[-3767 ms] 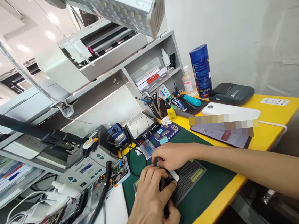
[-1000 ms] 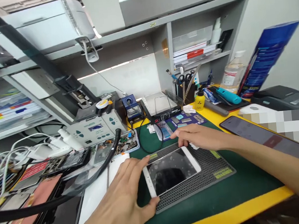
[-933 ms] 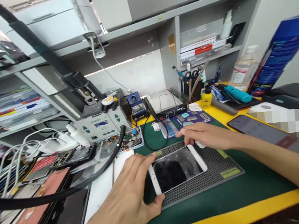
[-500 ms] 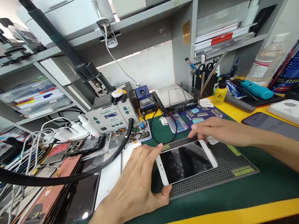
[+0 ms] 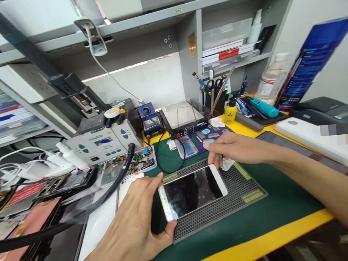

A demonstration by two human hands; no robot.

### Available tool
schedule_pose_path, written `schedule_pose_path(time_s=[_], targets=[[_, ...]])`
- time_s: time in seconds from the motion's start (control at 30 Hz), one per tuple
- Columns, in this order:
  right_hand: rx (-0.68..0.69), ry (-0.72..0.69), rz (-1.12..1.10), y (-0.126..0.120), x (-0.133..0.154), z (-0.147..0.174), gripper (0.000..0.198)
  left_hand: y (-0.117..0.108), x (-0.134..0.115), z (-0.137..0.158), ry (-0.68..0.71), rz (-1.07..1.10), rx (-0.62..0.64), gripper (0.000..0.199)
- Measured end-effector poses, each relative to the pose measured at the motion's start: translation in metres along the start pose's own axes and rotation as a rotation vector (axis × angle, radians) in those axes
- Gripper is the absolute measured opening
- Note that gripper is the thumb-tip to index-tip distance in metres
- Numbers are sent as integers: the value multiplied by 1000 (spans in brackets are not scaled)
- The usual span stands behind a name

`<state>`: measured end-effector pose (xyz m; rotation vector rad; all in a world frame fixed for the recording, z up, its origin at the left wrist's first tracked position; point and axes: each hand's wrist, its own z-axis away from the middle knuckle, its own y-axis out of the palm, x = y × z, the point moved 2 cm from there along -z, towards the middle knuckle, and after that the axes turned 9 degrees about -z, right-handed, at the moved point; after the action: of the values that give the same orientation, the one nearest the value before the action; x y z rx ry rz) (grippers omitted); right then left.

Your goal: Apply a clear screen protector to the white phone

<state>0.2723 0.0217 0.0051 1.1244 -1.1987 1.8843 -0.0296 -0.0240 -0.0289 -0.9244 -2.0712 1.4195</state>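
Observation:
A white-framed smartphone (image 5: pixel 191 194) with a dark, glossy, reflective screen lies face up on a grey honeycomb-patterned mat (image 5: pixel 239 181). My left hand (image 5: pixel 136 219) grips its left end, the thumb on the near edge and a finger at the far corner. Over the phone's far right corner is my right hand (image 5: pixel 227 148), its fingers curled together close to the far edge. Whatever those fingers may hold is hidden. Beneath that hand shows a crumpled white tissue (image 5: pixel 227 165).
A parts box (image 5: pixel 146 157) with small components lies behind my left hand. A black hose (image 5: pixel 118 192) crosses at left above stacked phone parts (image 5: pixel 8 258). Behind stand a grey control unit (image 5: pixel 102 143), a yellow bottle (image 5: pixel 230 112) and a tool holder (image 5: pixel 217 102). Another phone (image 5: pixel 304 151) lies right.
The camera has turned right, so the whole scene sits further left. My left hand keeps its grip on the phone, and my right hand stays near its far right corner.

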Motion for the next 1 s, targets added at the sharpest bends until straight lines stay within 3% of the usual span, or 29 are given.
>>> schedule_pose_path(time_s=[0.33, 0.53, 1.0], targets=[[39, 61, 38, -8, 1, 8, 52, 0, -2, -1, 3, -75, -9, 66], [55, 34, 41, -9, -1, 8, 55, -2, -1, -1, 54, -101, -24, 67], [92, 41, 57, -11, -2, 10, 55, 0, 3, 0, -9, -19, 28, 75]])
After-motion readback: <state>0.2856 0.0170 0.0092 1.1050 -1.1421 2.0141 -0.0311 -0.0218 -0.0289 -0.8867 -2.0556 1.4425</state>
